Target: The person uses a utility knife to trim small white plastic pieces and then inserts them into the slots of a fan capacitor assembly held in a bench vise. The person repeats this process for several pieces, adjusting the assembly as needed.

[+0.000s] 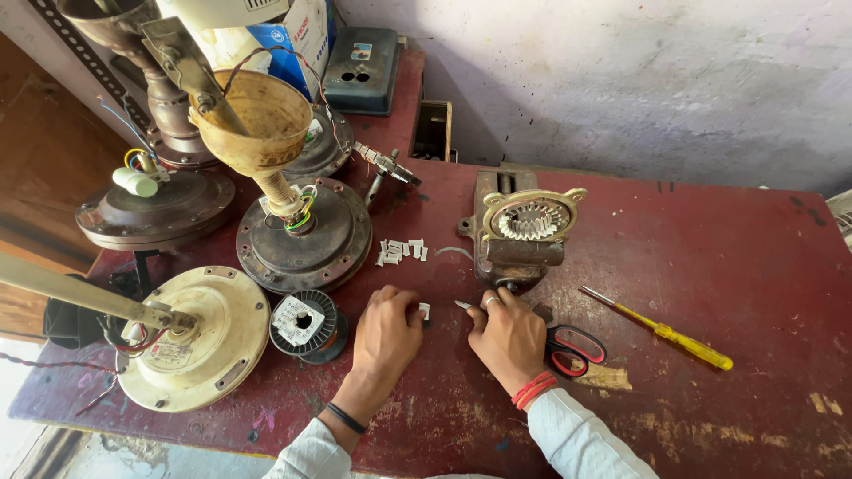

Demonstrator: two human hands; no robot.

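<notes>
My left hand [387,330] rests on the dark red table [710,266], its fingertips closed on a small white paper piece [425,310]. My right hand [508,335] lies beside it, fingers pinching a thin whitish strip [464,305] that points left toward the other hand. Just beyond both hands lies a scatter of several small folded white paper pieces [399,250]. A bench vise [516,250] right behind my right hand clamps a brass-coloured fan stator [532,218] with white slot liners.
Red-handled scissors [572,348] lie right of my right hand; a yellow screwdriver [667,333] lies further right. A copper wire spool [305,323] stands left of my left hand. Ceiling fan motors [306,232] and a cream one [197,335] crowd the left side.
</notes>
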